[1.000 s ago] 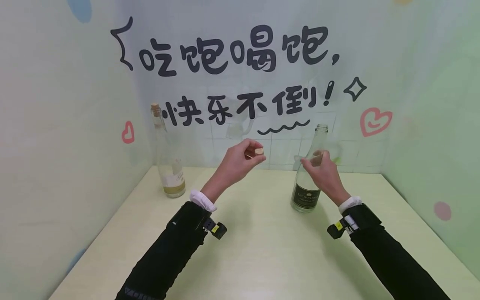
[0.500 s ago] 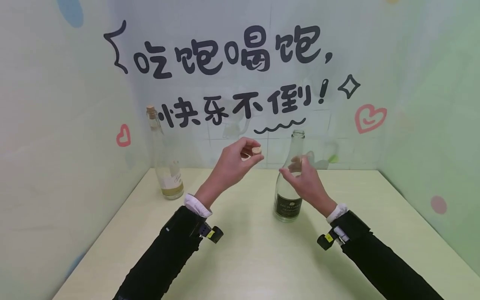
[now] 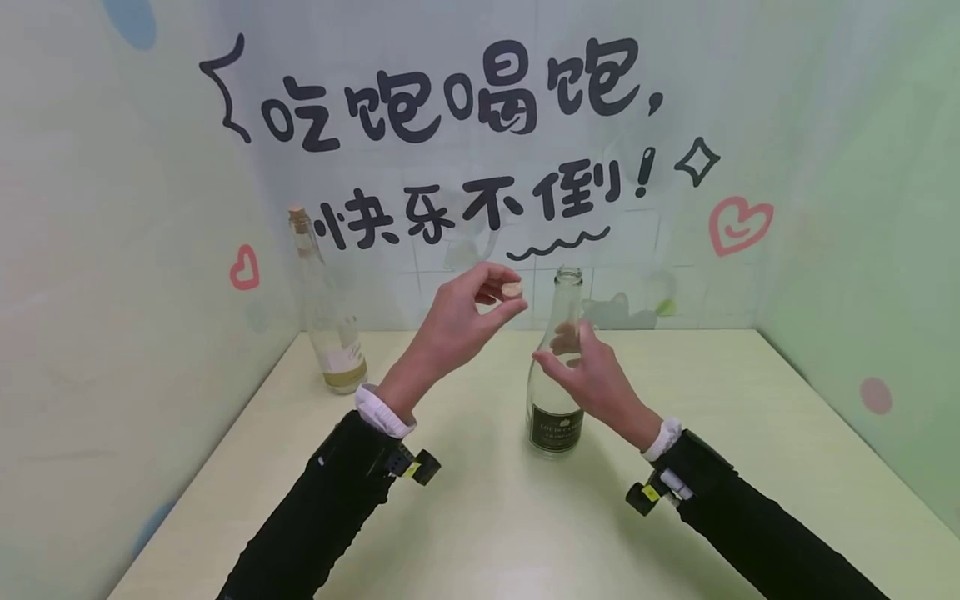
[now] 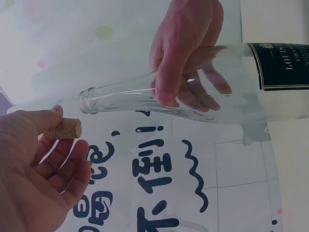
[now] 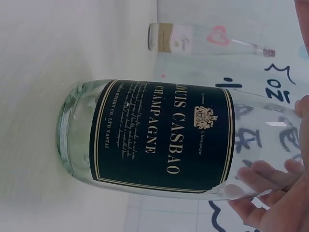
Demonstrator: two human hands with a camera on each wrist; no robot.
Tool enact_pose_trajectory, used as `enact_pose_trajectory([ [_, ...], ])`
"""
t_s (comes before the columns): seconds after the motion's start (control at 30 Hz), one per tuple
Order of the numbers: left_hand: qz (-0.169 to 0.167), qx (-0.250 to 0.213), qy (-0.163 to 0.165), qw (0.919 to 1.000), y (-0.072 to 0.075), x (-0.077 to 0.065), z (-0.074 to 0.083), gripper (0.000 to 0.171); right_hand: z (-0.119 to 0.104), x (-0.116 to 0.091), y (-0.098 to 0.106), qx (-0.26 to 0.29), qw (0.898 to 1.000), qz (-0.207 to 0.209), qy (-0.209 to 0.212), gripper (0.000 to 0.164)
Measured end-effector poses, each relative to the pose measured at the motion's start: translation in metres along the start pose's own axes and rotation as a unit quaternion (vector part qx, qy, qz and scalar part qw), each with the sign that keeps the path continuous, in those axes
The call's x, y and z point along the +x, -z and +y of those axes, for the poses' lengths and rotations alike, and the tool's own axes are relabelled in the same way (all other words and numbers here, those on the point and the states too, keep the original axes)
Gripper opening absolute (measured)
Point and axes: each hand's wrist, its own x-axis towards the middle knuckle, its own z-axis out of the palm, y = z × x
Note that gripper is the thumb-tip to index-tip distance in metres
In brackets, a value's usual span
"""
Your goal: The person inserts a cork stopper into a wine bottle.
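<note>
My left hand [image 3: 453,325] pinches a short cork [image 4: 66,129] between thumb and fingers, held in the air. In the left wrist view the cork sits just off the mouth of a clear glass champagne bottle [image 3: 556,427], whose neck is open. Around that bottle's shoulder, below the neck, curl the thumb and fingers of my right hand [image 3: 603,379]; some fingers show through the glass. The bottle is upright, and its dark label [image 5: 161,135] fills much of the right wrist view.
A second clear bottle [image 3: 341,354] with a white and gold label stands at the back left, a cork [image 3: 297,214] in its neck. Pale walls enclose the light table [image 3: 480,517] at the back and both sides; the back wall bears large dark lettering.
The champagne bottle has come left and toward me with my right hand, closer below the cork. My left hand keeps its pinch on the cork and has barely moved. The head view has shifted slightly.
</note>
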Motion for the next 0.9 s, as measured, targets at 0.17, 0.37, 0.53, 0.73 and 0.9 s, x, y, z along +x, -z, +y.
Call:
enact_pose_trajectory([
  [0.17,0.011,-0.011,-0.01,0.9998,0.007,0.001,0.005,0.03,-0.012,-0.007,-0.002,0.009,1.0,-0.021,0.01,0.054],
  [0.37,0.016,-0.033,-0.012,0.9993,0.022,0.007,0.012,0.031,-0.028,-0.016,-0.004,0.018,0.998,-0.045,0.031,0.051],
  [0.53,0.024,-0.053,-0.006,0.9983,0.031,0.009,0.023,0.03,-0.038,-0.026,-0.005,0.031,0.997,-0.049,0.047,0.048],
  [0.73,0.031,-0.08,0.001,0.9963,0.04,0.004,0.051,0.028,-0.047,-0.041,-0.008,0.045,0.996,-0.058,0.059,0.045],
  [0.9,0.031,-0.095,0.001,0.995,0.041,0.003,0.057,0.027,-0.056,-0.055,-0.012,0.054,0.994,-0.065,0.07,0.041],
])
